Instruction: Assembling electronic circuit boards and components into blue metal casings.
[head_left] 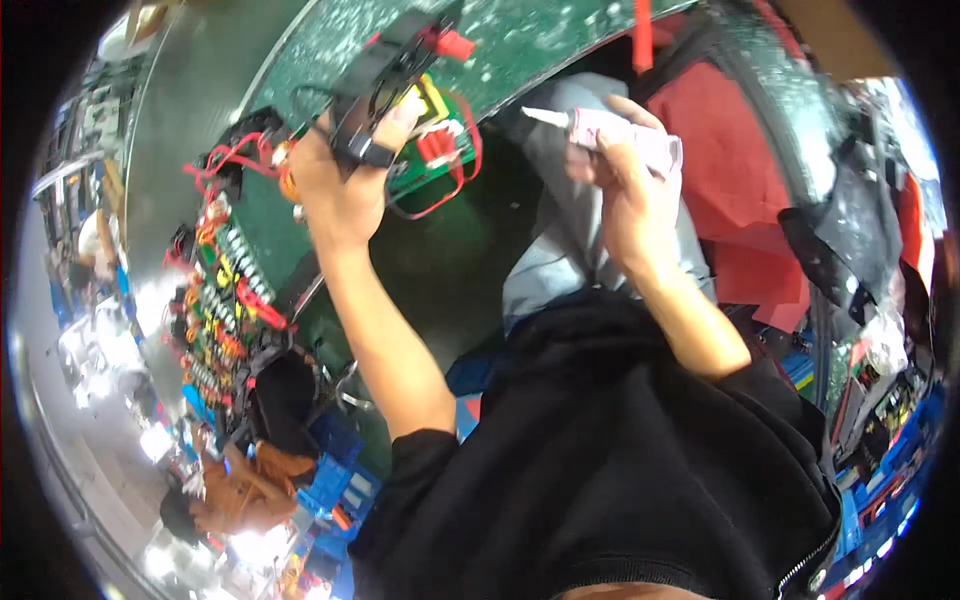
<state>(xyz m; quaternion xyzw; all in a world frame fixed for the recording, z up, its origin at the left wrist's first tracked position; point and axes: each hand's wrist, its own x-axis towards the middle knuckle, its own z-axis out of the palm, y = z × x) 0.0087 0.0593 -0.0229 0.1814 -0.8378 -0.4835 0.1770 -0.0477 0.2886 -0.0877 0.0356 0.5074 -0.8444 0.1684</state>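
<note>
My left hand (pixel 345 190) is closed around a black plastic part (pixel 385 75) with dark cables, lifted over the green work surface. A green circuit board (pixel 405 178) with a yellow-framed component and red parts hangs close beside it. Red wire loops down from the board; whether board and black part are joined I cannot tell. Pinched in my right hand (pixel 635 190) is a pale pink and white glue tube (pixel 650 145). Its white nozzle (pixel 545 117) points left toward the board, with a gap between them.
A row of wired circuit assemblies (pixel 225 290) lines the green table (pixel 250 60) on the left. Red sheet material (pixel 725 150) and a black bag (pixel 850 240) are at the right. Blue bins (pixel 340 490) and another person in orange (pixel 245 490) appear lower left.
</note>
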